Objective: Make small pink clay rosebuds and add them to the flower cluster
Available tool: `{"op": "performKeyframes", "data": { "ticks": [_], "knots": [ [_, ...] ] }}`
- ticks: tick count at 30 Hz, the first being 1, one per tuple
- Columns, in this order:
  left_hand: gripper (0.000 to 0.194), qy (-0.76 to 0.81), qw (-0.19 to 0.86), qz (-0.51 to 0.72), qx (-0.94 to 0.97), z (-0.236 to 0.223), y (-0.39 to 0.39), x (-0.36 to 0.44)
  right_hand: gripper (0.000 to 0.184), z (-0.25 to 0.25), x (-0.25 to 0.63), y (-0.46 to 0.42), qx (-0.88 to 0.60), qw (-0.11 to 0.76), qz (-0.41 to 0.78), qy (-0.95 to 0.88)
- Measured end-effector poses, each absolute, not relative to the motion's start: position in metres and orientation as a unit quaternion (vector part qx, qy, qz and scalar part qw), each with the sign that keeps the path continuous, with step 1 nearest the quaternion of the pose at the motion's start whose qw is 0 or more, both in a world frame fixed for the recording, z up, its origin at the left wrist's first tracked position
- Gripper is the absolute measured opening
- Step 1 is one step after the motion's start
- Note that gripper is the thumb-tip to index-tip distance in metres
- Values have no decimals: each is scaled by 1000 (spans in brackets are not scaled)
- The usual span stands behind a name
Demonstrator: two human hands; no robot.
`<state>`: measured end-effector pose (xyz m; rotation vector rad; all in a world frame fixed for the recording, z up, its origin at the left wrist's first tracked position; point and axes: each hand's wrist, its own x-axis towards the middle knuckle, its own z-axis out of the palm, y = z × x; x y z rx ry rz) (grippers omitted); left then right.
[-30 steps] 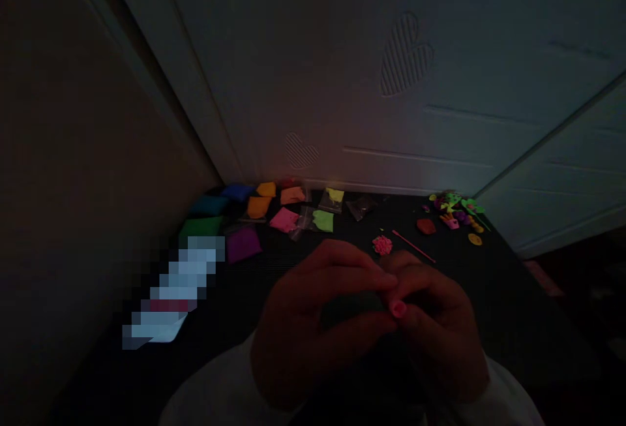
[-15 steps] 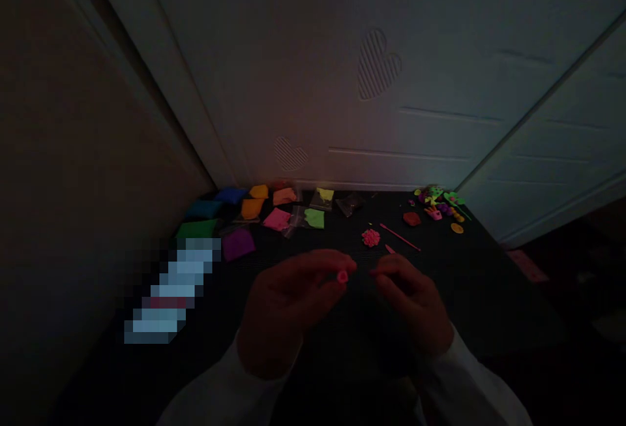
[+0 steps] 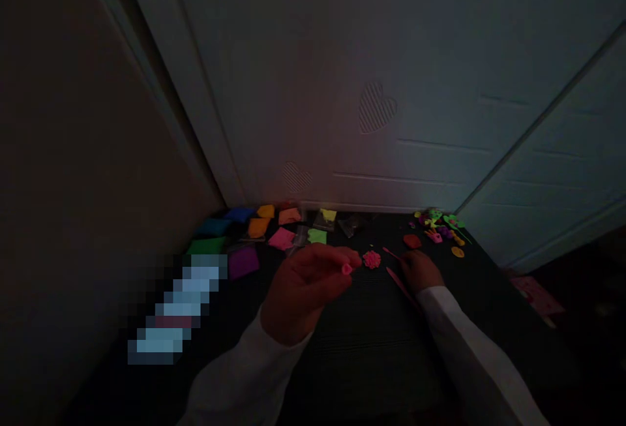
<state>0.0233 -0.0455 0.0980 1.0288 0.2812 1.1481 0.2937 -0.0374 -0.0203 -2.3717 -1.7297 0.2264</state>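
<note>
In my left hand (image 3: 298, 292) a small rolled pink piece of clay (image 3: 347, 269) is pinched between thumb and fingers, raised over the dark table. My right hand (image 3: 423, 271) is down at the table on the right, its fingers closed at a thin pink modelling tool (image 3: 391, 253) whose far end sticks out to the left. Just below that hand lies a pink pointed clay knife (image 3: 398, 280), partly behind the wrist. A bumpy pink clay flower (image 3: 372, 259) sits between my two hands. Behind the right hand is a red lump of clay (image 3: 412, 241).
Bags of coloured clay, among them a purple one (image 3: 243, 262) and a green one (image 3: 208, 245), lie at the back left. Small colourful clay figures (image 3: 435, 227) and a yellow disc (image 3: 458, 252) are at the back right. A pale wall panel (image 3: 293, 119) rises behind the table (image 3: 352, 361).
My right hand has moved away from the left hand, out to the right and down to the pink tool. The left hand still holds the pink piece. The view has tilted up slightly.
</note>
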Motion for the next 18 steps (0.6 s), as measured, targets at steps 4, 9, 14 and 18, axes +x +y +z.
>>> {"op": "performKeyframes", "data": {
  "ticks": [4,9,14,18],
  "knots": [
    [16,62,714,520,465,104,-40,24,27,-21,301,-40,-818,56,84,-566],
    [17,0,712,522,469,111,-36,31,27,-20,303,-42,-809,43,93,-579],
    [17,-14,721,519,459,116,-33,37,27,-17,301,-38,-805,18,98,-585],
    [13,9,726,515,455,120,-31,40,26,-13,301,-38,-804,7,91,-588]
  ]
}}
